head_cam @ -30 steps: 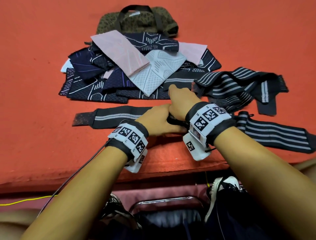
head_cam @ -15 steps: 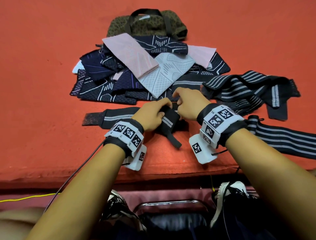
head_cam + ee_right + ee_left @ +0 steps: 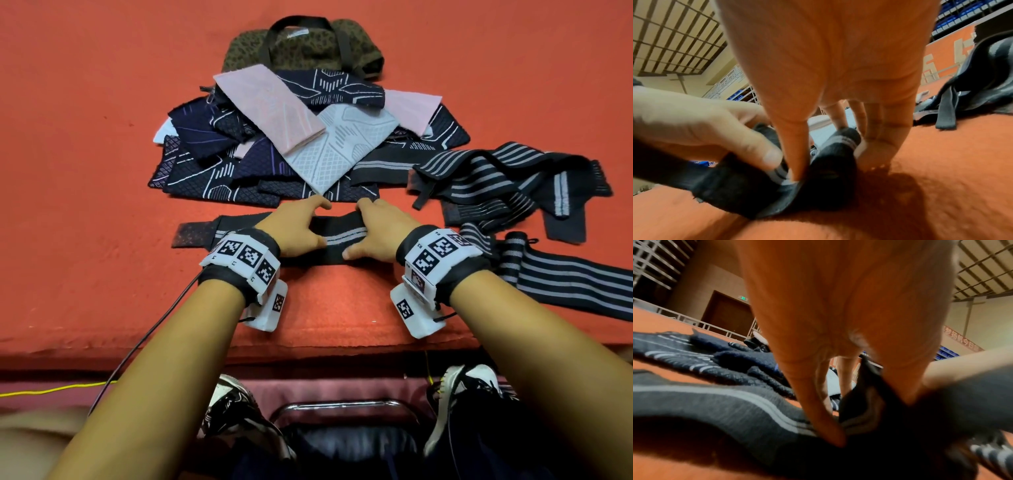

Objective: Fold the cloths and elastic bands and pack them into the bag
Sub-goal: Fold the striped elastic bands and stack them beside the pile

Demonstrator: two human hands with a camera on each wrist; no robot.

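Both hands on band (image 3: pixel 337 236) at 6 o'clock of cloth pile (image 3: pixel 308 144). Left hand (image 3: pixel 294 228) and right hand (image 3: pixel 380 229) each pinching folded end, presumably to square layers. Bag (image 3: pixel 301 44) at 12 o'clock, unpacked.

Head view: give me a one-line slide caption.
Both hands, left hand and right hand, press a folded striped elastic band on the red table.

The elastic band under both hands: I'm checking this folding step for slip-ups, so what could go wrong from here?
The elastic band may spring open once the left hand and right hand let go. Its left tail lies unfolded, so the fold could end lopsided. The bag sits behind the cloth pile; reaching over might disturb the pile.
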